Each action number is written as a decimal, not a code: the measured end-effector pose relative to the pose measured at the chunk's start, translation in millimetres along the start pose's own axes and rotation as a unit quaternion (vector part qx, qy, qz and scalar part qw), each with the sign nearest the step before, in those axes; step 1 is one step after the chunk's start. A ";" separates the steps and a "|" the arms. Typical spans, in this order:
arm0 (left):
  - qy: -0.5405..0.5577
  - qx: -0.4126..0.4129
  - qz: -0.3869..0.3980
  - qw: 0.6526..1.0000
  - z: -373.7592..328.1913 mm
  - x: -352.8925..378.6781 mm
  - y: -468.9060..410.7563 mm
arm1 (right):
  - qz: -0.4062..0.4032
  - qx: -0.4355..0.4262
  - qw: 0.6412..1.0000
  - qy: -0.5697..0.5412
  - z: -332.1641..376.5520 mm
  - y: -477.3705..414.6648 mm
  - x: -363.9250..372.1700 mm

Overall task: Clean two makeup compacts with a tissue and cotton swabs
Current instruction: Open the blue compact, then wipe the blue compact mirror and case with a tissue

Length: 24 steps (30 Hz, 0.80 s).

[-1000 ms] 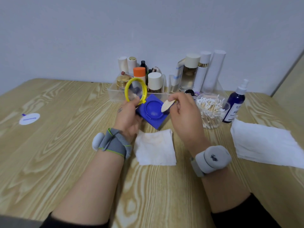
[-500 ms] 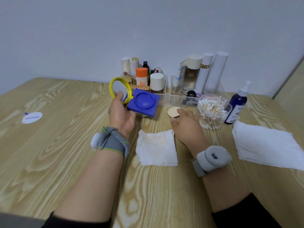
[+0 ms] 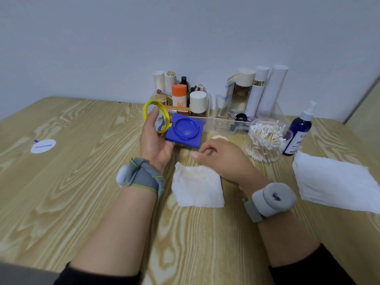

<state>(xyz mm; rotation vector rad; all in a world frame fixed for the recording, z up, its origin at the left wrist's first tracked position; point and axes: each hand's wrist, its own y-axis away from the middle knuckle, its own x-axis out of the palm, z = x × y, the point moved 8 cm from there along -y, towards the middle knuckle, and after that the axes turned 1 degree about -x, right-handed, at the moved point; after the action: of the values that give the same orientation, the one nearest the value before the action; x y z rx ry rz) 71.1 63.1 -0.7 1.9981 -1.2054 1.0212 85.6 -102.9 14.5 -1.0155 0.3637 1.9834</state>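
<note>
Left hand [image 3: 156, 140], fingers grasping an open blue compact [image 3: 185, 132] (yellow-rimmed lid [image 3: 146, 112] raised behind the thumb), right hand [image 3: 220, 159], fingers loosely curled and released, stained tissue [image 3: 197, 186] on the surface [image 3: 82, 182] just under them, round puff [image 3: 219, 138] just beyond the knuckles, cotton swabs [image 3: 265, 138] to their right

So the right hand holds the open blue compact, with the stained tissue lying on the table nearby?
No. The head view shows the left hand holding the open blue compact; the stained tissue does lie on the table nearby.
</note>
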 end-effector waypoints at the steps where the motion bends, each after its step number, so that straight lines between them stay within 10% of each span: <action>1: 0.001 0.003 0.002 1.000 -0.7 -0.7 -0.5 | 0.036 -0.001 0.999 -0.003 2.0 1.2 6.4; 7: -0.008 -0.002 0.046 0.999 -0.6 6.4 2.0 | 0.134 -0.006 0.989 0.058 2.2 4.1 19.6; 15: -0.021 -0.028 0.076 0.996 6.4 10.7 2.5 | 0.111 -0.061 0.977 -0.169 34.5 10.6 9.7; 24: 0.012 -0.096 0.115 0.989 22.8 22.1 3.5 | -0.122 -0.107 0.942 -0.294 34.4 8.6 -33.4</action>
<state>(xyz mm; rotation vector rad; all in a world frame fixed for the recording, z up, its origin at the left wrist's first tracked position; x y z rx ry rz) 81.6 33.7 6.0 1.7241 -1.4876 0.9925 71.0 -106.8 60.9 -0.5162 -0.2973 2.0110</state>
